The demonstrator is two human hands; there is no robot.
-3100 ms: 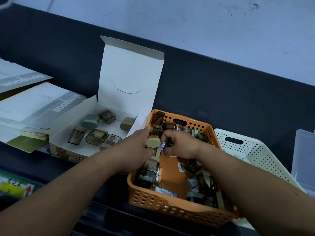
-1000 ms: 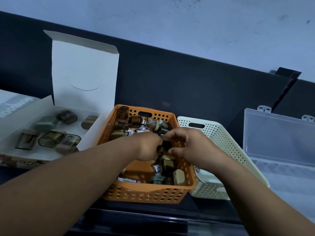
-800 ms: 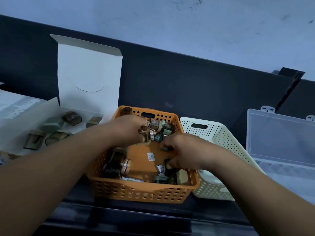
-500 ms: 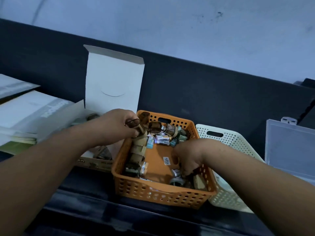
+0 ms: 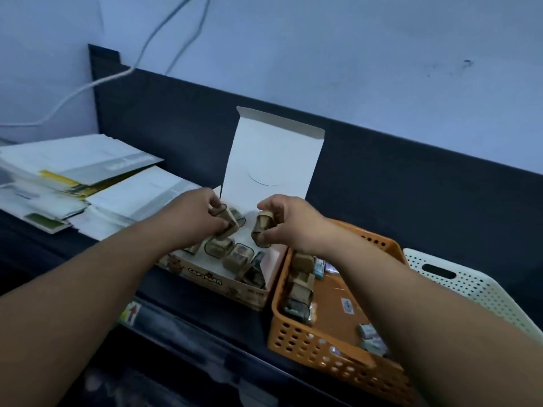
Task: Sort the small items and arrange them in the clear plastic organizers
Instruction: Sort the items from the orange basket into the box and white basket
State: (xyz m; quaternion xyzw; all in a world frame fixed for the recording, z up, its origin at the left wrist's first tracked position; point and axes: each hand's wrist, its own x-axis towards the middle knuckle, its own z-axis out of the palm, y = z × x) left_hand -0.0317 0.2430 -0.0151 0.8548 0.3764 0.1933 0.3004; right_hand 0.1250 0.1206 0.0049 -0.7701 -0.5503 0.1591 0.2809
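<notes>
Tan and small, one boxy plastic item (image 5: 262,227) is pinched between the thumb and curled fingers of the right hand (image 5: 289,223). It is held just above the white cardboard box with the open lid (image 5: 205,274). The left hand (image 5: 195,217) is close beside it, also over the box. Its fingers are curled round what look like two small brown items (image 5: 227,223). I cannot tell the count for sure. More little tan and clear-sided items (image 5: 216,248) lie close together in the box, under the hands. Right next to the box, on its right side, sits the orange plastic basket with round holes (image 5: 305,345). A row of tan items (image 5: 299,284) lies along the basket's left wall. A few small pale bits (image 5: 367,330) lie nearer its front, with lots of bare orange floor between. Beside that basket is a white plastic basket with tiny holes (image 5: 476,292). Far to the left, a messy pile of papers (image 5: 88,171) rests on the dark shelf. A white cable (image 5: 88,86) hangs on the pale wall. I think the job is only partly done. A bunch of items lie grouped in the box, so some sorting looks done. No clear plastic organizer shows here, so nothing can be seen put away in one. The items in the orange basket need sorting, and then everything has to go into the organizers.
</notes>
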